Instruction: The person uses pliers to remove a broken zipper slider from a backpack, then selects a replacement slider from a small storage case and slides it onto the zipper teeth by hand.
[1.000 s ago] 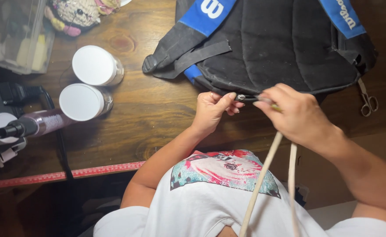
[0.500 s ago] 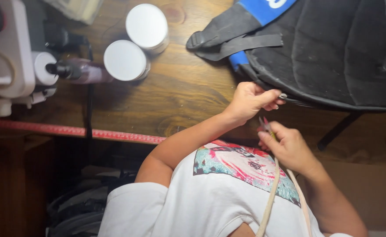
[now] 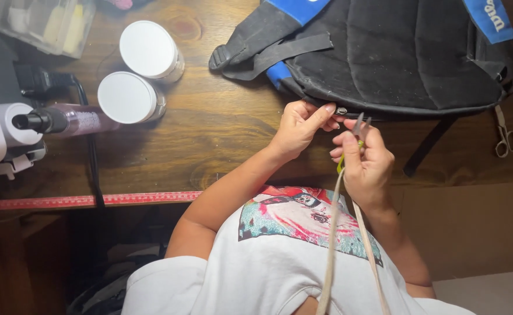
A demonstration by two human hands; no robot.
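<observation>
A person in a white printed T-shirt works at the near edge of a black quilted fabric backpack with blue straps, which lies flat on a dark wooden table directly ahead of both hands. The left hand is curled nearly closed, thumb and forefinger pinching the small metal zipper pull on the bag's lower seam. Just to its right, almost touching it, the right hand is closed around a slim metal tool with a yellow-green grip, its paired tips pointing up toward the zipper pull; whether the tips touch the pull cannot be told. Two beige cords hang down past the right wrist toward the person's chest.

Well to the left of the left hand stand two round white-lidded jars, one just beyond the other, with a dark-capped purple spray bottle lying on its side beside them and a clear plastic box farther off at the table's far corner. A red measuring tape runs along the table's front edge, below and left of the left forearm. Far right of the right hand, a small pair of metal scissors rests beside the backpack, and a black strap trails from the bag toward the table's edge.
</observation>
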